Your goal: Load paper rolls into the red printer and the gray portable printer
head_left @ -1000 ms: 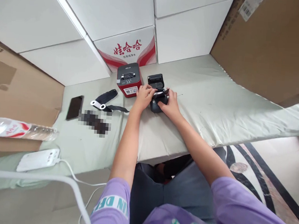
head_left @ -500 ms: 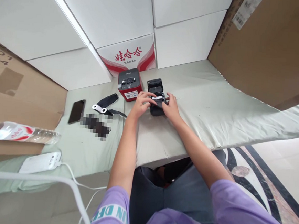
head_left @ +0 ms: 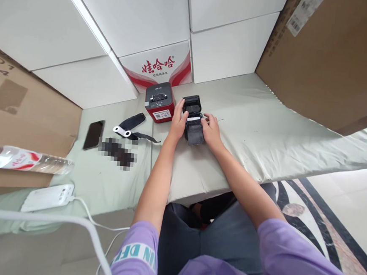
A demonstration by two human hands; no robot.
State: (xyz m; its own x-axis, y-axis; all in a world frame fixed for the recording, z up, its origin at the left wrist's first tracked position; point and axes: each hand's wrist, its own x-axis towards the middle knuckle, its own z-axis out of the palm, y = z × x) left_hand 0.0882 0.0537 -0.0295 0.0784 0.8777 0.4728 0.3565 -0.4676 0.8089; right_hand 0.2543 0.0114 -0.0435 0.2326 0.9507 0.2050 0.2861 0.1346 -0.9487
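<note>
Grasping its sides, left hand (head_left: 178,126) and right hand (head_left: 211,132) are holding the open device (head_left: 192,108) just above frame centre; gentle, even pressure should be keeping it steady, its dark strip (head_left: 196,136) flat.

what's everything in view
open device: 1, black, centre
sheet: 1, dark, over device
boxy device: 1, red-black, centre left
phone: 1, dark, left
strips: unclear, black, left
ringed piece: 1, white, by strips
pixelated patch: 1, dark, below strips
bottle: 1, clear, left
flat device: 1, white, left
cables: several, white, left
boxes: several, white, behind
cartons: 2, brown, sides
tabletop: 1, green, centre
shirt: 1, purple, bottom
left hand, right hand: 2, bare, at open device
</note>
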